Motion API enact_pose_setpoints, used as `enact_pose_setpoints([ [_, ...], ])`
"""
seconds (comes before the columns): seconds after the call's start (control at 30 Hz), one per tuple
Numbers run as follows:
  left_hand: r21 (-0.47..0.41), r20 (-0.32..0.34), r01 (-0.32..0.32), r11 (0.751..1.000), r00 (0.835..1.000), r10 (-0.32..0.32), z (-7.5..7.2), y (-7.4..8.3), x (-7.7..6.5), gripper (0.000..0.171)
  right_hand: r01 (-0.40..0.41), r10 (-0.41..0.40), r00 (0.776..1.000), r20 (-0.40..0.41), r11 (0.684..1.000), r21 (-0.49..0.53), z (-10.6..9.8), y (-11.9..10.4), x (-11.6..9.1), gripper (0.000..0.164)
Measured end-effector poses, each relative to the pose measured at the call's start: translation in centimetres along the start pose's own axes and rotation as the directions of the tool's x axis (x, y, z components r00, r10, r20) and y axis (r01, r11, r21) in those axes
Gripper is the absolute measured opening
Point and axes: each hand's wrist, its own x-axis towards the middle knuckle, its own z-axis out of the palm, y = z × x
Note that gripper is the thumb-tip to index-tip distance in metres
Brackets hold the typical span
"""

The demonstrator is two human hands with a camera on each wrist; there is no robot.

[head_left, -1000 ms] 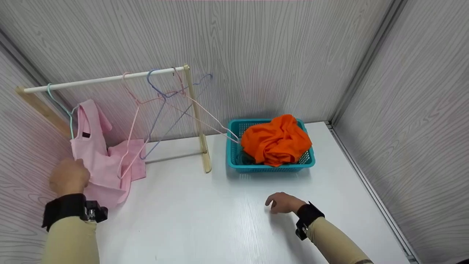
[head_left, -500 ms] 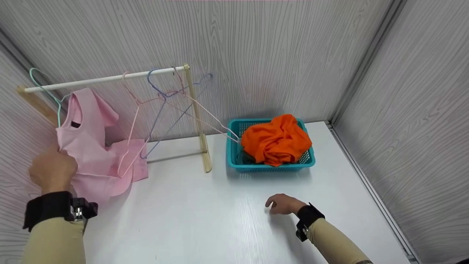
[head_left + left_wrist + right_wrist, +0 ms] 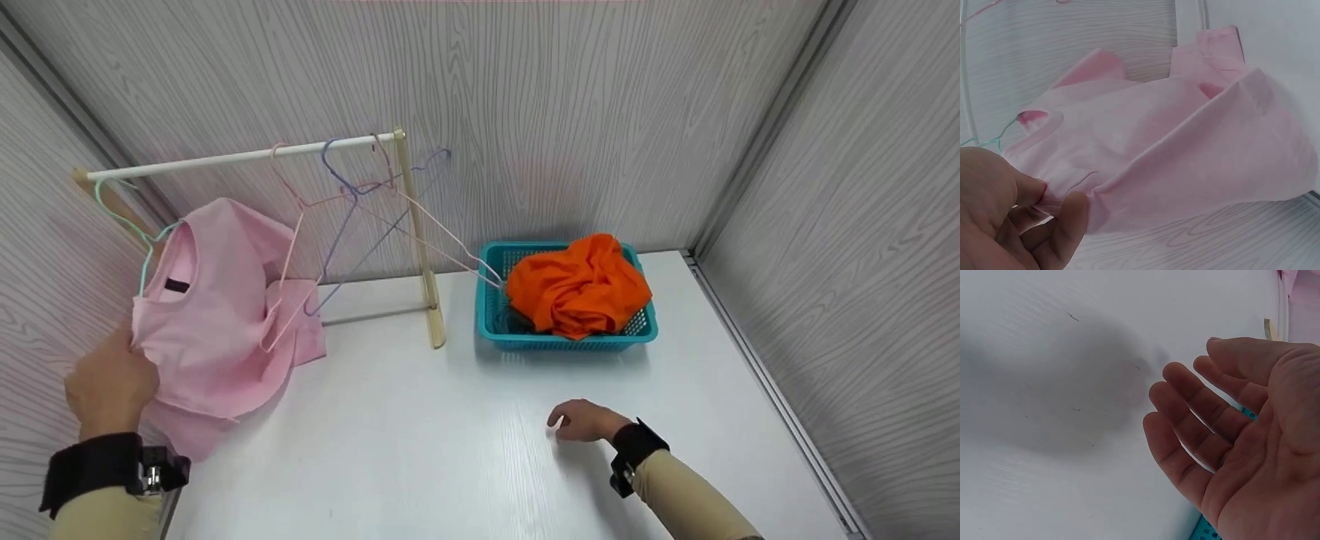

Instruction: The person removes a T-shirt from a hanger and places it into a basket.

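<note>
A pink T-shirt [image 3: 217, 315] with a dark neck label hangs on a mint-green hanger [image 3: 147, 238] at the left end of the rack's white rod [image 3: 202, 160]. The hanger's hook overlaps the rod in the head view. My left hand [image 3: 112, 381] pinches the edge of the shirt between thumb and fingers; the left wrist view shows the pinched cloth [image 3: 1067, 194] and the shirt draping away. My right hand [image 3: 585, 420] hovers over the white table with loosely bent fingers and holds nothing; its palm [image 3: 1264, 439] shows in the right wrist view.
Pink hangers [image 3: 301, 206] and a blue hanger [image 3: 354, 193] hang further right on the rod. The rack's wooden leg [image 3: 420, 247] stands left of a teal basket [image 3: 491, 337] holding crumpled orange cloth [image 3: 581, 289]. Wood-grain walls enclose the back and sides.
My left hand first moved up-left with the shirt and hanger, raising the hook above the rod, then came lower. The shirt now spreads wider. The head view shifted slightly; my right hand stayed put.
</note>
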Motion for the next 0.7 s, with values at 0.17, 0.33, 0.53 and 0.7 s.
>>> enact_pose_setpoints([
  [0.17,0.007,0.048,-0.066,0.998,0.997,0.066,1.8,-2.2,-2.2,0.041,0.005,-0.005,1.000,0.009,1.000,-0.003,0.4,-0.3,0.0,0.027],
  [0.33,0.021,0.128,-0.096,0.995,0.988,0.092,3.3,-4.5,-3.7,0.040,0.018,-0.018,1.000,0.019,1.000,-0.009,0.9,-0.6,0.1,0.027],
  [0.53,0.049,0.253,-0.070,0.996,0.966,0.055,4.8,-6.9,-4.7,0.041,0.034,-0.033,0.999,0.032,0.999,-0.004,1.3,-0.6,0.2,0.027],
  [0.7,0.100,0.296,-0.105,0.989,0.952,0.071,5.1,-8.4,-5.5,0.041,0.038,-0.038,0.999,0.030,0.999,-0.015,1.4,-0.4,0.0,0.026],
])
